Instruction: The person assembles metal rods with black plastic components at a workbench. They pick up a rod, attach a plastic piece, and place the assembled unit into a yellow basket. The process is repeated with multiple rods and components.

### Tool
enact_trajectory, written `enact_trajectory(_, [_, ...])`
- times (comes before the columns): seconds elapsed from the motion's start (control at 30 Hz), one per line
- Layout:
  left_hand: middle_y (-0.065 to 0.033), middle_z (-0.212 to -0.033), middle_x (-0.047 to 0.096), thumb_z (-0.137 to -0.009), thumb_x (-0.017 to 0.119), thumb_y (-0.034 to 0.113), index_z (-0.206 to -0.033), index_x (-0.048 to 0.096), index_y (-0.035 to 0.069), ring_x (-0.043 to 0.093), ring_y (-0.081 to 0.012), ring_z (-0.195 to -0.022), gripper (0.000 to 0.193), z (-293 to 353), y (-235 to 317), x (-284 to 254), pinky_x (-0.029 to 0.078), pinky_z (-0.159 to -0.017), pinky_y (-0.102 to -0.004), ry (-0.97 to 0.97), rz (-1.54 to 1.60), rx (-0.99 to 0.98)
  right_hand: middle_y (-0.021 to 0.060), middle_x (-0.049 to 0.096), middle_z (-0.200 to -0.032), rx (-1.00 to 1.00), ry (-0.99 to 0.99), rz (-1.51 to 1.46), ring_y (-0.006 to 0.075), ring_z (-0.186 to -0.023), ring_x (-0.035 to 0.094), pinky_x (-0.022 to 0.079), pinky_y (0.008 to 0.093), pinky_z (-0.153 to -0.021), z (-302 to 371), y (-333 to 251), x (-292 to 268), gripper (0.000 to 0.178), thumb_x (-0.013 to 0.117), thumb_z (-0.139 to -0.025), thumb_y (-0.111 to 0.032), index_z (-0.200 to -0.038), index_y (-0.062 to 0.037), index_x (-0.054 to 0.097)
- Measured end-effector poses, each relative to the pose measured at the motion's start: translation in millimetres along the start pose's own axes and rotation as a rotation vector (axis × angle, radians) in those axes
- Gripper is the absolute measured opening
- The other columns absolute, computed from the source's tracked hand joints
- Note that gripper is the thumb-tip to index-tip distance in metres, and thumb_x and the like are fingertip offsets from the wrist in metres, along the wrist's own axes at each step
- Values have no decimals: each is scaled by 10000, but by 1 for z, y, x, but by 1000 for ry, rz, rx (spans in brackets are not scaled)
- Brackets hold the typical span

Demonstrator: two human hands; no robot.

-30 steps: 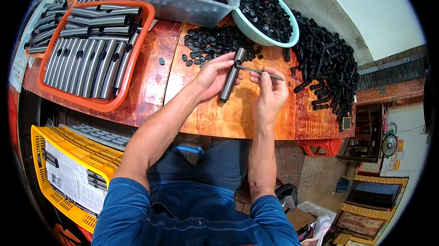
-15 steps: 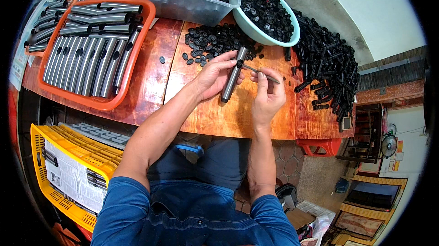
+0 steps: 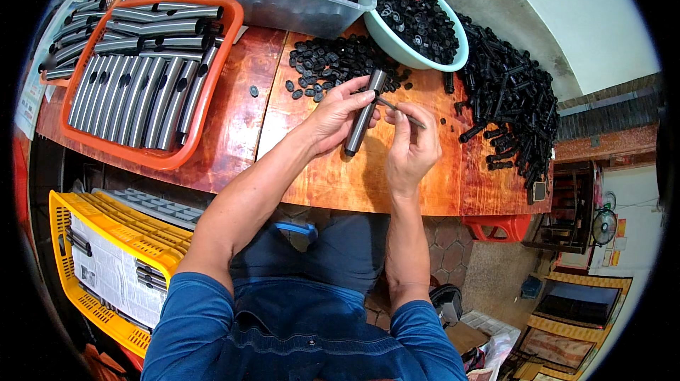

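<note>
My left hand (image 3: pixel 333 117) grips a dark metal tube (image 3: pixel 364 113) that slants up to the right over the wooden table (image 3: pixel 333 175). My right hand (image 3: pixel 412 146) holds a thin metal rod (image 3: pixel 401 112) whose tip meets the tube near its upper end. Just beyond my hands lies a loose heap of small black plastic caps (image 3: pixel 329 60).
An orange tray (image 3: pixel 163 160) full of metal tubes sits at the left. A clear bin (image 3: pixel 297 5) and a pale green bowl (image 3: pixel 397 48) hold black caps at the back. A pile of black parts (image 3: pixel 506 90) covers the right side. A yellow crate (image 3: pixel 106 267) stands below left.
The tube has tilted slightly and my right hand with the rod has shifted a little along it. Both hands stay at the same spot on the table.
</note>
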State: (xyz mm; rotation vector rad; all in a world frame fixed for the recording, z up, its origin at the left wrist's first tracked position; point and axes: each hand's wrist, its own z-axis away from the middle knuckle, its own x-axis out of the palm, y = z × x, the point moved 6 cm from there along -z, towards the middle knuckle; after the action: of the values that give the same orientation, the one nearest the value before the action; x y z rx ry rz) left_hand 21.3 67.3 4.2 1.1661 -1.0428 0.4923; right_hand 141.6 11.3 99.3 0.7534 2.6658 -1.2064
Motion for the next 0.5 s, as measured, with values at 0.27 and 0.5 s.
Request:
enact_trajectory(0.27, [-69,-1003,674,-1025,596,160,-1403,496,45,663,-128,-808,408,1,1,3,574,-737,-254,-72,-23,21,144,682,-1026,59,40,-122,201,-822,731,596,294,-705,4,5,1,94,603,-952,71,-1038,49,636])
enact_trajectory(0.5, [-45,-971,667,-1022,603,165,-1380,517,58,661,-109,-796,384,4,2,7,572,-721,-245,-109,-15,16,149,678,-1028,51,56,-136,201,-803,731,593,287,-699,4,5,-2,106,601,-946,89,-1040,49,630])
